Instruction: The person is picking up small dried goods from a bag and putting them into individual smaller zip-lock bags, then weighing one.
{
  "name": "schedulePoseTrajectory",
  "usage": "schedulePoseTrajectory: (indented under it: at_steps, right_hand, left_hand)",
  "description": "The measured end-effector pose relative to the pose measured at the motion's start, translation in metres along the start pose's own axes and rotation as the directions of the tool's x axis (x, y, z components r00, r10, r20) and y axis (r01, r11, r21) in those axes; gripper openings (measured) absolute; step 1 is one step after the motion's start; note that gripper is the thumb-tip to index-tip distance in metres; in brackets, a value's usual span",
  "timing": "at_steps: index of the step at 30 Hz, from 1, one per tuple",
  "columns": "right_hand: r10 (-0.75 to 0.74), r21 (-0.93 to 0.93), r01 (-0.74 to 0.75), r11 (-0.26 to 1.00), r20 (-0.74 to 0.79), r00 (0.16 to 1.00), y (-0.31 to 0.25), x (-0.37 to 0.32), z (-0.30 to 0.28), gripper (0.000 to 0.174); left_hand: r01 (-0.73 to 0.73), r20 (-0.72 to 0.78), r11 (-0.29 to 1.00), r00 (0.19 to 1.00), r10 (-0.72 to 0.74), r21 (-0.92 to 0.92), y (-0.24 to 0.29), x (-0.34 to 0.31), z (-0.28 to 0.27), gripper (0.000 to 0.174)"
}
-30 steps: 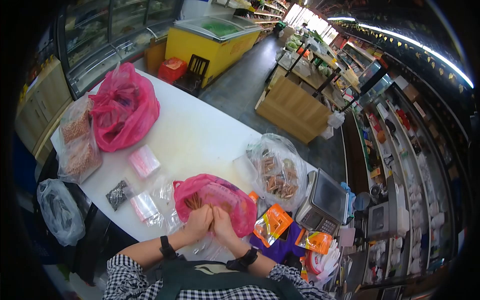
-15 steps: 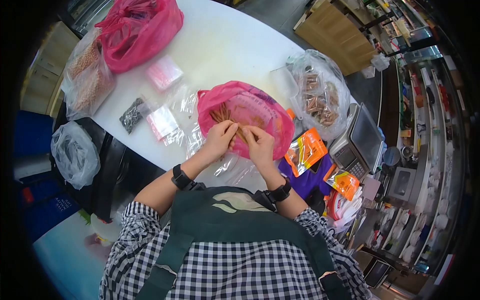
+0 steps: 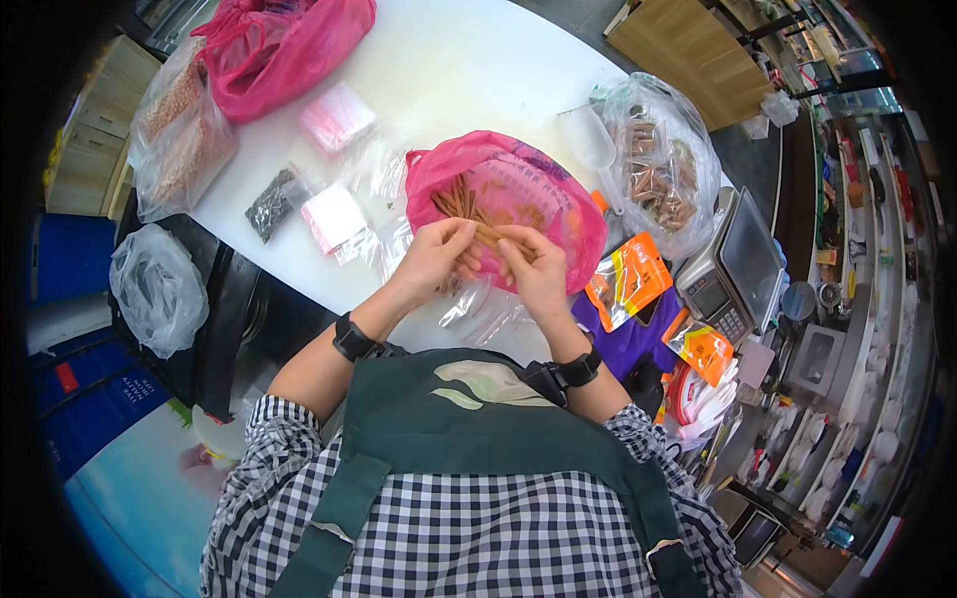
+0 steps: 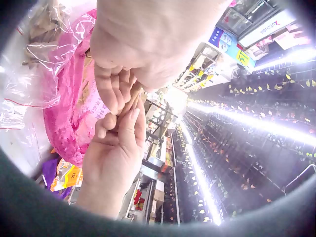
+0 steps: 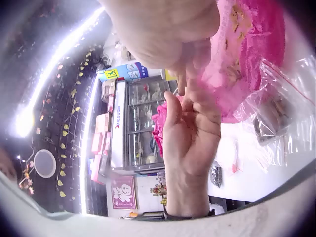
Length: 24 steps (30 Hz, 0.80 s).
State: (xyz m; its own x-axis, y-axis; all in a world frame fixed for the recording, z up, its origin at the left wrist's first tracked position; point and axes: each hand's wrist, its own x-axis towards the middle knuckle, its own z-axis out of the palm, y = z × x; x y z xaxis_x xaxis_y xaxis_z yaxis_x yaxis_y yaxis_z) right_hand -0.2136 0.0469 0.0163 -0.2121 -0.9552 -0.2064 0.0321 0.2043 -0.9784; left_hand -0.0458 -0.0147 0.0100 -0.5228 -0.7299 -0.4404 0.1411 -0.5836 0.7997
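In the head view both hands meet over the near rim of an open pink plastic bag (image 3: 588,214). A bundle of thin brown dried sticks (image 3: 454,196) lies inside it, with smaller brown bits beside them. My left hand (image 3: 436,261) pinches one end of a brown stick (image 3: 488,235). The thumb and fingers of my right hand (image 3: 536,269) pinch its other end. The left wrist view shows the stick (image 4: 129,104) between the fingertips of both hands. Clear zip bags (image 3: 478,311), with brown pieces in one, lie under and beside the hands.
A knotted pink bag (image 3: 289,60) and bags of peanuts (image 3: 184,154) stand at the far left. Packs of small bags (image 3: 337,217) lie on the white table (image 3: 459,70). Rightward are a white scoop (image 3: 588,140), a clear bag (image 3: 663,169), orange pouches (image 3: 630,281) and a scale (image 3: 733,269).
The head view has tilted down, so the bag and hands appear higher. The hands, close together a second ago, are now slightly apart with a brown stick visible between them.
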Motion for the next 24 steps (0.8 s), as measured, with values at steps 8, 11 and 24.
schedulePoseTrajectory:
  at_steps: [8, 11, 24]
  right_hand:
    - [0.244, -0.328, -0.182, 0.927, 0.160, 0.956, 0.017, -0.021, -0.057, 0.016]
    - [0.117, -0.608, 0.036, 0.793, 0.210, 0.971, 0.032, -0.035, -0.054, 0.016]
    - [0.203, -0.283, -0.159, 0.946, 0.135, 0.970, 0.068, -0.029, -0.025, 0.018]
  left_hand:
    - [-0.327, 0.158, 0.512, 0.925, 0.345, 0.794, -0.035, -0.026, -0.041, 0.036]
    - [-0.406, 0.268, 0.196, 0.827, 0.493, 0.893, -0.031, -0.029, -0.038, 0.043]
    - [-0.449, 0.358, 0.058, 0.777, 0.517, 0.892, -0.042, -0.001, -0.041, 0.035]
